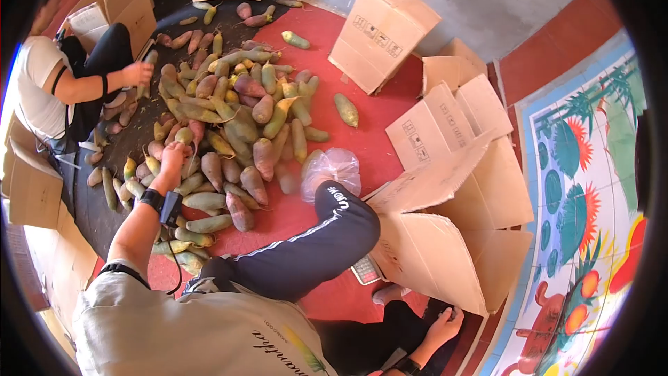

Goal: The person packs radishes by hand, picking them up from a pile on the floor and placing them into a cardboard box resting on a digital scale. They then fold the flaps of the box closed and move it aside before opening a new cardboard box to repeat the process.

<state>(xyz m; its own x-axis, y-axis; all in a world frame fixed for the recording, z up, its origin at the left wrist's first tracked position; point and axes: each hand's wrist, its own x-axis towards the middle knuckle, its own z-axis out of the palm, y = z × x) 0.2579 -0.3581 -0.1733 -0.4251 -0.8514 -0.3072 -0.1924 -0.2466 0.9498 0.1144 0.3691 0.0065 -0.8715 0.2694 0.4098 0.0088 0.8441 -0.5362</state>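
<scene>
L hand (174, 159) bent its fingers at radish pile (240, 122), left, can't tell grip; R hand (446, 324), near right, curled loosely by open box (435, 254).

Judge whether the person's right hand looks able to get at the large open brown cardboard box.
Probably yes: the right hand is right by the nearest flap of the open box, with nothing visible standing between them. Whether its fingers hold anything is unclear.

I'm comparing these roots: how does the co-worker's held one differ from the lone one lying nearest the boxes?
The held root is nearly upright in the co-worker's hand; the lone root lies on the red floor, untouched. The held root looks slimmer, the lone root plumper. Both look greenish.
</scene>
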